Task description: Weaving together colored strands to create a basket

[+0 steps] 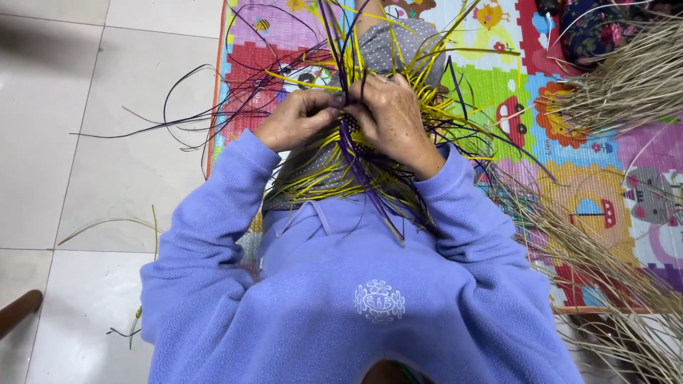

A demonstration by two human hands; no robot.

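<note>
My left hand (295, 117) and my right hand (391, 117) meet over a small woven piece of purple and yellow strips (352, 135) resting on my lap. Both hands pinch strips at the weave's centre, fingers curled shut on them. Long loose yellow strips (313, 181) and purple strips (370, 192) fan out in all directions from the weave. My legs in grey dotted trousers (398, 43) stretch away beneath it. Lilac fleece sleeves (213, 213) cover both arms.
A colourful foam play mat (590, 192) lies under my legs. Bundles of dry tan straw (626, 85) lie at the right and lower right. White floor tiles (85, 142) spread to the left, with a few stray strips. A brown rounded object (18, 309) pokes in at the left edge.
</note>
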